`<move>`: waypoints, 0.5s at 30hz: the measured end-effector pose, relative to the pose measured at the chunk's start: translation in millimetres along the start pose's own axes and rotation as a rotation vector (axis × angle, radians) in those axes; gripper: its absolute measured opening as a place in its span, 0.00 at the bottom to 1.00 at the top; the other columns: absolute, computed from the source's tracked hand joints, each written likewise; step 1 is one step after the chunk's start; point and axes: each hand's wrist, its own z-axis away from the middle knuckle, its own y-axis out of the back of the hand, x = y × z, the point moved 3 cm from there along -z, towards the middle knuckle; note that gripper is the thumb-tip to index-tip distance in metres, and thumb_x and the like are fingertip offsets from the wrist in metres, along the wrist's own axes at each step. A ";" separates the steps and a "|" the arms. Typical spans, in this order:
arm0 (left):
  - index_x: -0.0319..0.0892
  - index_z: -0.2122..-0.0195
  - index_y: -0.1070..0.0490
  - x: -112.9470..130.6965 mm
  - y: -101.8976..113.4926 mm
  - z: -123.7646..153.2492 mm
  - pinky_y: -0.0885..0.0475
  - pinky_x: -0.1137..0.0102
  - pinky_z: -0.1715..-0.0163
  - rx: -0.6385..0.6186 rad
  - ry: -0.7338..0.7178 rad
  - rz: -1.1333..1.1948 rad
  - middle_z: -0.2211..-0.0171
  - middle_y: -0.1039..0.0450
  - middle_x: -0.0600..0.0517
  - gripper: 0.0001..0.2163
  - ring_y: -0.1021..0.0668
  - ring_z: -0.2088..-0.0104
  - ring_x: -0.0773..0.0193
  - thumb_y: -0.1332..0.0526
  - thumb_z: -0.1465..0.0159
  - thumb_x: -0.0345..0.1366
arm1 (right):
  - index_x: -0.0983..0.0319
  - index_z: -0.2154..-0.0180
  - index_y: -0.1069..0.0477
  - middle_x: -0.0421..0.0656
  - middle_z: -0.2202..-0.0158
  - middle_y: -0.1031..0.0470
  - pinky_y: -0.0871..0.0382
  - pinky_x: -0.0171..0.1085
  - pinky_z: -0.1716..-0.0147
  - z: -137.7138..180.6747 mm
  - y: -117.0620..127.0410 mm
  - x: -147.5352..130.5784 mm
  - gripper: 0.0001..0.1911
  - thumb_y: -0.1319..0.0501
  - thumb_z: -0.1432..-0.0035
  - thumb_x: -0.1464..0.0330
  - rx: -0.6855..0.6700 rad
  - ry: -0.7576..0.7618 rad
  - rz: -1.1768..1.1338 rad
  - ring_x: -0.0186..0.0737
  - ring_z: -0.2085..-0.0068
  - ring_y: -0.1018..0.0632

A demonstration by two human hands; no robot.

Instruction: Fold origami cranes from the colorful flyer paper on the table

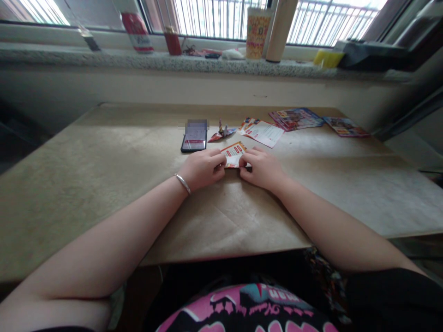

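A printed sheet of paper (234, 154), white with orange and red print, lies on the table in front of me, its near edge folded over in a narrow strip. My left hand (205, 169) grips its left side with curled fingers, a silver bangle on the wrist. At the near right edge, my right hand (259, 167) pinches the paper between thumb and fingers. Just beyond the left hand lies a phone (194, 137) with its screen lit. A folded paper crane (222, 133) sits right of the phone, behind the sheet.
Loose printed sheets (265, 131) lie beyond my right hand, with a stack of colourful leaflets (296, 118) and another leaflet pile (346, 127) farther right. The table (86, 184) meets a wall below a stone windowsill (207, 64) holding a can (137, 32), a patterned cup (258, 34) and other items.
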 end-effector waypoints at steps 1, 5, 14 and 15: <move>0.41 0.71 0.28 1.6 0.0 -1.1 0.37 0.70 0.72 0.008 -0.003 0.017 0.70 0.27 0.50 0.06 0.27 0.71 0.64 0.45 0.41 0.32 | 0.60 0.70 0.29 0.45 0.67 0.24 0.38 0.39 0.63 -0.3 0.1 -1.7 0.03 0.41 0.46 0.70 0.009 -0.005 0.000 0.44 0.61 0.29; 0.42 0.70 0.29 11.0 -1.5 -5.4 0.35 0.66 0.65 0.046 0.003 0.044 0.69 0.26 0.50 0.04 0.26 0.68 0.62 0.43 0.42 0.32 | 0.59 0.71 0.31 0.44 0.67 0.25 0.39 0.40 0.64 -1.4 0.5 -12.8 0.02 0.42 0.46 0.70 0.028 -0.027 -0.001 0.44 0.61 0.30; 0.42 0.71 0.30 19.9 -0.1 -6.3 0.38 0.63 0.62 0.068 0.059 -0.016 0.68 0.25 0.50 0.03 0.26 0.66 0.59 0.42 0.44 0.33 | 0.59 0.71 0.32 0.43 0.67 0.25 0.37 0.39 0.62 -2.4 0.6 -20.4 0.02 0.42 0.46 0.70 0.053 -0.029 -0.043 0.43 0.61 0.30; 0.42 0.71 0.30 20.0 0.5 -6.5 0.38 0.63 0.62 0.068 0.064 -0.024 0.68 0.25 0.50 0.03 0.26 0.66 0.59 0.42 0.44 0.34 | 0.59 0.71 0.32 0.43 0.67 0.25 0.37 0.39 0.62 -2.4 0.6 -19.8 0.03 0.42 0.45 0.70 0.056 -0.025 -0.046 0.43 0.61 0.30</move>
